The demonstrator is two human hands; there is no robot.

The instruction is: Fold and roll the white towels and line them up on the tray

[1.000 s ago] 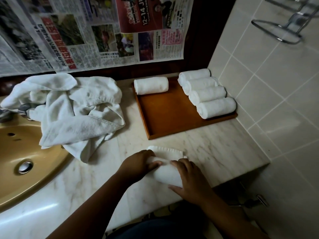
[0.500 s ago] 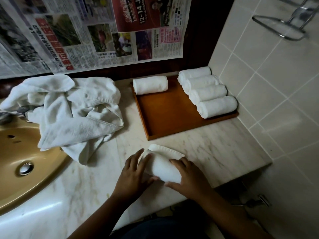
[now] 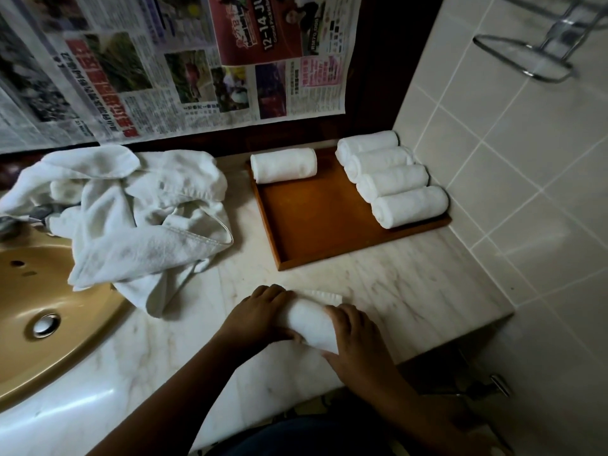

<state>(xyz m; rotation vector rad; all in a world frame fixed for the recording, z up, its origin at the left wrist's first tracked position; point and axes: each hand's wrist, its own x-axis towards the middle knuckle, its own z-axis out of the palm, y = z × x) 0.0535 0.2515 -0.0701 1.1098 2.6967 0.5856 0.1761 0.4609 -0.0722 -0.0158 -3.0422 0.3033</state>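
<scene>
Rolling a small white terry towel (image 3: 309, 320), by now mostly wound into a fat cylinder, on the pale marble counter (image 3: 411, 284) just in front of the near rim of the shallow brown wooden tray (image 3: 316, 232). Gripping its left end with the left hand (image 3: 260, 317), fingers curled over the top of the roll; half a second ago lying flatter there, fingers spread. Clasping the right end with the right hand (image 3: 355, 340), fingers bent over the roll, much as before. Showing less flat tail toward the tray than earlier: only a narrow ribbed hem left unrolled. Leaving untouched inside the tray the four rolled white towels (image 3: 391, 179), packed side by side along its right edge, and the single rolled white towel (image 3: 283, 165) at its far left corner. Leaving in place, too, the heap of loose white towels (image 3: 131, 218) to the left of the tray.
</scene>
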